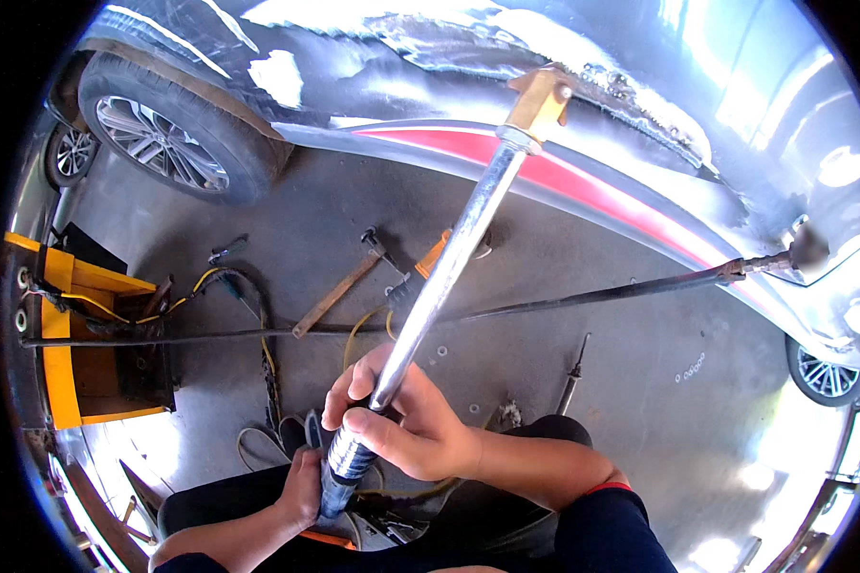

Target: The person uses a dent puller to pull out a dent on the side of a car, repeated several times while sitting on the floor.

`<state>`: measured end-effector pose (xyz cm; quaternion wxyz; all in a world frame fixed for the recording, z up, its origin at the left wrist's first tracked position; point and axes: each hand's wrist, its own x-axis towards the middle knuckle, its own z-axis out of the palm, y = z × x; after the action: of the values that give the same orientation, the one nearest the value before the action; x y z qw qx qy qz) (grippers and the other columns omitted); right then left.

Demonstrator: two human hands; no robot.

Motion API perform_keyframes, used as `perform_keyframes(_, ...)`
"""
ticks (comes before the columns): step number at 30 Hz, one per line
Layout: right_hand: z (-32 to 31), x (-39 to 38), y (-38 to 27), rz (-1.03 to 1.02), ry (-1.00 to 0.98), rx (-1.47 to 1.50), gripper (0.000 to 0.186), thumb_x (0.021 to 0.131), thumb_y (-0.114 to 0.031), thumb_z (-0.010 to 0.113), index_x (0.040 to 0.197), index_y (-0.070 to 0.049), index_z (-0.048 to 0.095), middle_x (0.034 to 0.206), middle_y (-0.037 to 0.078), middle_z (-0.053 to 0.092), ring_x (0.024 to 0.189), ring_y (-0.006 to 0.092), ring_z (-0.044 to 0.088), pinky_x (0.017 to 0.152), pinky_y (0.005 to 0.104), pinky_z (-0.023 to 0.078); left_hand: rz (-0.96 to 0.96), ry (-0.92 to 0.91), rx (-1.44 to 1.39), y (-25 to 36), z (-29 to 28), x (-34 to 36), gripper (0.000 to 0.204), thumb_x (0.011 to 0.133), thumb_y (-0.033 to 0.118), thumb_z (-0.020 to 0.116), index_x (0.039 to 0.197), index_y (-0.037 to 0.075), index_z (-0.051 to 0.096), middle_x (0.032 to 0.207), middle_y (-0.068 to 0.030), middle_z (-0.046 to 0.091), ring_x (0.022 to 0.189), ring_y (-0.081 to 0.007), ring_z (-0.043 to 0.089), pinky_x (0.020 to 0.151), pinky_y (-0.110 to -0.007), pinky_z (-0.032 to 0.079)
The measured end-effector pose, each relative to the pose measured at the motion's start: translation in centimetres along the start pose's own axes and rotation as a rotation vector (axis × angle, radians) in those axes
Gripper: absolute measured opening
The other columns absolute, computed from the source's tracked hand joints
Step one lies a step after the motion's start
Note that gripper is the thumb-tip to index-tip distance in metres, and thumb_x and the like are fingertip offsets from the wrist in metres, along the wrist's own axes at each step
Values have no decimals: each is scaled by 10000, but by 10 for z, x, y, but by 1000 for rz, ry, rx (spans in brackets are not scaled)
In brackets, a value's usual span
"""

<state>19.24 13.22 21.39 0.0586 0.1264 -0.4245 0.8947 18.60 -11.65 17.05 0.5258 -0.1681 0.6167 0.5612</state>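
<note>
A slide hammer [449, 263] with a long chrome rod slants up and away from me. Its brass-coloured head [537, 107] reaches the scraped lower side of a silver car [602, 57]; whether it is hooked on there I cannot tell. Around the rod, just above the ribbed dark grip, my right hand [413, 420] is closed with the thumb along the near side. My left hand [301, 492] is closed at the tool's near end, its fingers partly hidden behind the grip. Bare metal and rough weld marks show on the panel near the brass head.
A long black bar [583, 298] crosses under the slide hammer, from a yellow wheeled cabinet [62, 382] to the car's right part. On the grey floor lie a wooden-handled hammer [339, 291], an orange power tool [435, 256], cables [268, 353] and a thin pointed tool [573, 377].
</note>
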Motion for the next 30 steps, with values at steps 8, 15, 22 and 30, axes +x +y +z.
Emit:
perform_keyframes(8, 5, 3, -1, 30, -85, 54, 280, 995, -32, 552, 1216, -111, 399, 1109, 146, 581, 1033, 195, 606, 882, 368, 489, -213, -163, -50, -39, -30, 9, 322, 1029, 257, 456, 1207, 39, 613, 1007, -60, 675, 875, -140, 673, 759, -300, 552)
perform_keyframes(15, 1, 8, -3, 4, -72, 84, 256, 1010, -44, 539, 1214, -108, 399, 1102, 146, 588, 1028, 191, 609, 860, 357, 497, -243, -201, -119, -26, -24, 5, 329, 1043, 292, 494, 1290, 85, 560, 1052, -29, 658, 912, -126, 650, 799, -304, 539)
perform_keyframes(22, 3, 7, -3, 37, -62, 105, 249, 1014, -56, 549, 1206, -112, 402, 1098, 143, 590, 1014, 188, 612, 860, 357, 490, -238, -189, -125, -21, -17, -2, 289, 1033, 236, 488, 1252, 71, 580, 1028, -34, 661, 872, -118, 645, 764, -278, 539)
perform_keyframes(30, 4, 9, -4, 27, -59, 111, 241, 1012, -50, 555, 1189, -118, 407, 1075, 132, 590, 1003, 186, 619, 855, 359, 492, -237, -119, -183, -31, -24, 3, 221, 1004, 227, 504, 1075, 77, 651, 867, -10, 652, 726, -105, 609, 626, -266, 491)
